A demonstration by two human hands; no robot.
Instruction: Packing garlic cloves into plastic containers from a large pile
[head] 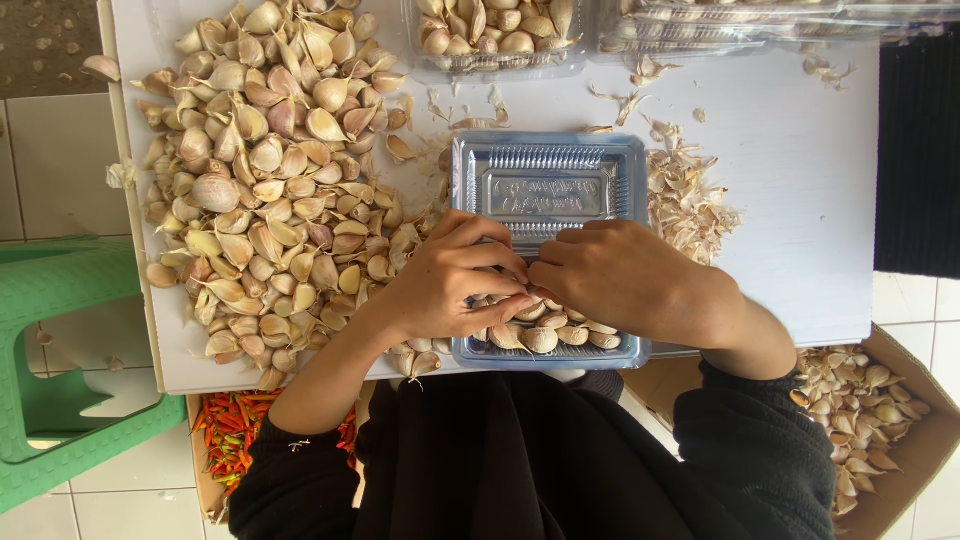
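A pale garlic clove [527, 300] is being pinched between the curled fingertips of the left hand [447, 282] and right hand [625, 280], over the clear rectangular plastic tray [545, 185] at the white tabletop's [790, 170] near edge.

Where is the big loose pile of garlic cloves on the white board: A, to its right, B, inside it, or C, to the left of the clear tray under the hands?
C: the pile of garlic cloves lies on the white board left of the clear tray; only papery skins lie right of it.
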